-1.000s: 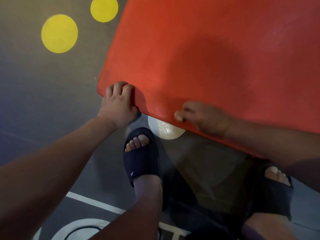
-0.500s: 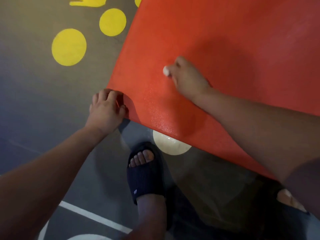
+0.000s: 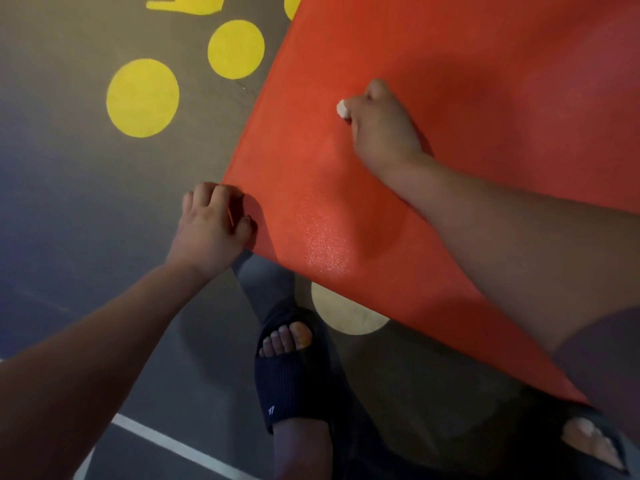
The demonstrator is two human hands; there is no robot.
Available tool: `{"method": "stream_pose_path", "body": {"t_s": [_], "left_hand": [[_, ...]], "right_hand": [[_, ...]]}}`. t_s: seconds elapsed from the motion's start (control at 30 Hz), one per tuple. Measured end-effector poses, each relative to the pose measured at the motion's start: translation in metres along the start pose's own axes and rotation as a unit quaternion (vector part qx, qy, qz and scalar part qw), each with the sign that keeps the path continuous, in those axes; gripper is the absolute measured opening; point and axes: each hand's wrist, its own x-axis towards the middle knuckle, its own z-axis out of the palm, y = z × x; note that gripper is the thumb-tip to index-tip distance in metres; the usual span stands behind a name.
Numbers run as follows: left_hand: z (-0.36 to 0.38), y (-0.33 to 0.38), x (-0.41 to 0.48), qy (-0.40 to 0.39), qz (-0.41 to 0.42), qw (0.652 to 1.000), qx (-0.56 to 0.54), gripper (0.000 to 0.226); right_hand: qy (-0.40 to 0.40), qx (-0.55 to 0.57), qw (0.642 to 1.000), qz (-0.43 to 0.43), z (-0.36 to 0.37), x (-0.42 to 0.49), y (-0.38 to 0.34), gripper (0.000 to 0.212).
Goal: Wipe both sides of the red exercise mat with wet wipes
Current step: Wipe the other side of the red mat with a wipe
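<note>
Right hand (image 3: pixel 384 133) shifted from the near edge of the red exercise mat (image 3: pixel 450 81) up onto its surface; left hand (image 3: pixel 211 226) stays at the corner.
Left: open grey floor (image 3: pixel 69 202) with yellow circles (image 3: pixel 142 98). Centre: left fingers, curled close together, grip the mat's near-left corner, raised over a dark slipper (image 3: pixel 291 382). Right: the fist, fingers clenched round a white wet wipe (image 3: pixel 342 108), presses the mat well inside both its edges.

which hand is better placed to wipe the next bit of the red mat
Right. The right hand holds the white wipe against the red mat, well in from the edge. The left hand grips the mat's corner and holds no wipe.
</note>
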Motion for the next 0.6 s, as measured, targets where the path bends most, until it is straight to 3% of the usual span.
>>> {"method": "stream_pose_path", "body": {"t_s": [0.07, 0.1, 0.23, 0.3, 0.37, 0.5, 0.57, 0.6], "left_hand": [[-0.003, -0.001, 0.002, -0.005, 0.006, 1.0, -0.008, 0.05], [-0.004, -0.001, 0.003, -0.007, 0.008, 1.0, -0.013, 0.05], [-0.004, -0.007, 0.002, -0.005, 0.017, 1.0, -0.022, 0.053], [-0.003, -0.01, 0.003, -0.006, 0.023, 0.999, -0.022, 0.053], [-0.003, -0.012, 0.005, -0.011, 0.03, 0.999, -0.022, 0.051], [-0.007, -0.015, 0.014, -0.014, 0.046, 0.999, -0.025, 0.042], [-0.009, -0.017, 0.019, -0.007, 0.043, 0.999, -0.024, 0.034], [-0.009, -0.018, 0.021, -0.002, 0.04, 0.999, -0.024, 0.032]], "right_hand": [[0.012, -0.016, 0.999, 0.044, 0.01, -0.001, -0.014, 0.03], [0.001, -0.008, 1.0, 0.019, 0.016, -0.009, -0.026, 0.028], [-0.168, 0.053, 0.963, -0.203, 0.023, -0.051, -0.061, 0.024], [-0.129, -0.031, 0.955, -0.265, 0.018, -0.037, -0.049, 0.026], [-0.096, -0.026, 0.976, -0.194, 0.014, -0.007, -0.031, 0.03], [0.065, -0.064, 0.995, -0.026, 0.018, 0.032, -0.019, 0.029], [0.03, -0.039, 0.998, -0.044, 0.028, 0.016, -0.047, 0.025], [-0.018, -0.008, 0.994, -0.104, 0.034, 0.003, -0.061, 0.026]]}}
